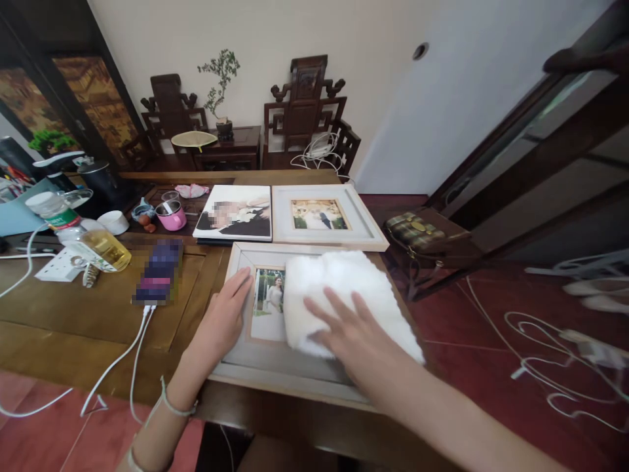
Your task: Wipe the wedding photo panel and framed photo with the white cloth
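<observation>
A picture frame (289, 370) with a pale border lies flat near the table's front edge. Its photo (269, 298) shows a person in a light dress, and the right part is covered. Over that part is spread a fluffy white cloth (354, 282). My right hand (351, 328) presses on the cloth from above, fingers spread. On the frame's left border rests my left hand (228, 311), fingers stretched out along it; its thumb is not clearly visible. Behind stand two more pieces lying flat: a white-bordered framed photo (373, 226) and a photo panel (246, 203).
Left on the wooden table (29, 321) are a phone (160, 272) with charging cables, a tilted bottle (105, 246) of yellow liquid, a power strip (59, 263) and a pink cup (171, 215). A plaid bag (415, 229) sits to the right. Cables (545, 367) trail over the red floor.
</observation>
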`<state>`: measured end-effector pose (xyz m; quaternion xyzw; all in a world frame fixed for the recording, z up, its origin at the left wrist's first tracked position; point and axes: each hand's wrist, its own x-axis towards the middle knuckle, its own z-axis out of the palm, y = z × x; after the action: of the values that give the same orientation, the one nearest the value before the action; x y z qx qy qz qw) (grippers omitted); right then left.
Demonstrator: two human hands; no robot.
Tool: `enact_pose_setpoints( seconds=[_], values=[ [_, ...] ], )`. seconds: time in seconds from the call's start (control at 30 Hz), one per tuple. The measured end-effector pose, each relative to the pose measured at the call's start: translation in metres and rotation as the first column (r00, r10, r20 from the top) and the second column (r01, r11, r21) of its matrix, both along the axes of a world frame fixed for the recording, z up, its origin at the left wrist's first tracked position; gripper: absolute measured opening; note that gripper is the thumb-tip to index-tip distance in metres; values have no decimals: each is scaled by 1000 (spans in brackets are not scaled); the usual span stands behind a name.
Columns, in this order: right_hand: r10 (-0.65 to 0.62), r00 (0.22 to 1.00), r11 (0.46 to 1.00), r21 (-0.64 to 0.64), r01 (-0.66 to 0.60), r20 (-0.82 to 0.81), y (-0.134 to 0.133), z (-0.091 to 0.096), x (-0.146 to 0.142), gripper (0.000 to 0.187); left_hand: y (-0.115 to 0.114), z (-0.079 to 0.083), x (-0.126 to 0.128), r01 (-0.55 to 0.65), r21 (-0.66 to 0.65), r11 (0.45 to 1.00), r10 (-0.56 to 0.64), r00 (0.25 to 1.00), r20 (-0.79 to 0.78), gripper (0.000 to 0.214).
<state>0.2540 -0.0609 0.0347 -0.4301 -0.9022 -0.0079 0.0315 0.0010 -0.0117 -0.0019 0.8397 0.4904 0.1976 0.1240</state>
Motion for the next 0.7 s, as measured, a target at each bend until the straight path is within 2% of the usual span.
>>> enact_pose_setpoints(
  seconds=[0.07, 0.13, 0.2, 0.27, 0.4, 0.5, 0.6, 0.7],
  values=[
    [79, 994, 997, -2, -79, -72, -30, 6, 3, 25, 0, 1, 1, -4, -1, 1000, 4, 1000, -4, 77],
    [176, 980, 984, -23, -179, -90, -53, 14, 5, 26, -1, 2, 2, -8, 4, 1000, 8, 1000, -8, 78],
    [221, 969, 973, -46, -227, -108, -65, 18, 1, 31, -1, 2, 2, -7, 12, 1000, 7, 1000, -12, 76],
    [195, 971, 978, -51, -203, -138, -64, 16, -7, 33, 0, 2, 2, -3, 15, 1000, 3, 1000, -17, 75],
    [64, 987, 995, -72, -75, -146, -28, 3, -21, 48, 0, 3, 2, 0, 9, 1000, 0, 1000, -23, 75],
    [-28, 993, 1000, 7, 29, -111, 14, -3, -17, 63, 0, 3, 1, 0, -3, 1000, 0, 1000, -24, 75],
    [-110, 992, 985, 128, 118, -68, 48, -3, -12, 63, 0, 2, 0, -1, -1, 1000, 1, 1000, -16, 75],
    [-99, 994, 986, 134, 103, -41, 55, 0, -17, 56, 0, 1, 0, 2, 7, 1000, -2, 1000, 5, 75]
  ],
)
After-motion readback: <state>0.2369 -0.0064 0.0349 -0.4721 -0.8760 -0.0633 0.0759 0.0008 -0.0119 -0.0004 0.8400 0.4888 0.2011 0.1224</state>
